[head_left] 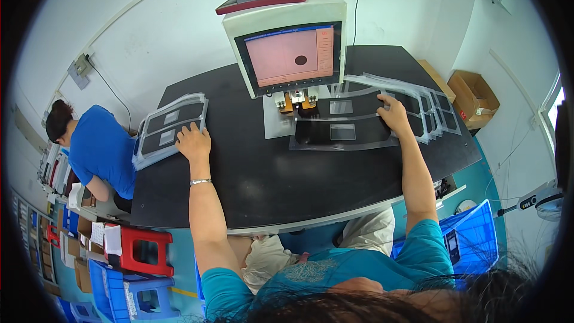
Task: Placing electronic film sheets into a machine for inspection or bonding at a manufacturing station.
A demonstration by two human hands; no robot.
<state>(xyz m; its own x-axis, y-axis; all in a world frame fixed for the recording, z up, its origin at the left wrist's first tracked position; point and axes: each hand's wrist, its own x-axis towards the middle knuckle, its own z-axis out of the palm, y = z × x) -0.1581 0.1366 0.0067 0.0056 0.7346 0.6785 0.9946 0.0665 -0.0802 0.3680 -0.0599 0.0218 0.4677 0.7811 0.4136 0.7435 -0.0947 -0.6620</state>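
While the left hand [193,141] lies loosely spread on a stack of black, clear-edged plastic sheets [191,111], the half-curled right hand [393,116] touches another such sheet [369,130] before the white-cased monitor [286,54]; its grip I cannot tell.

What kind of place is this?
Probably a workshop or small factory: there's a machine with a screen, piles of see-through-edged sheets on the table, and a blue crate.

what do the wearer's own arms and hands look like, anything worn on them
Short teal sleeves end above the elbows, leaving both forearms bare. The left hand and right hand are ungloved. A thin, silvery band circles the left wrist; none shows on the right.
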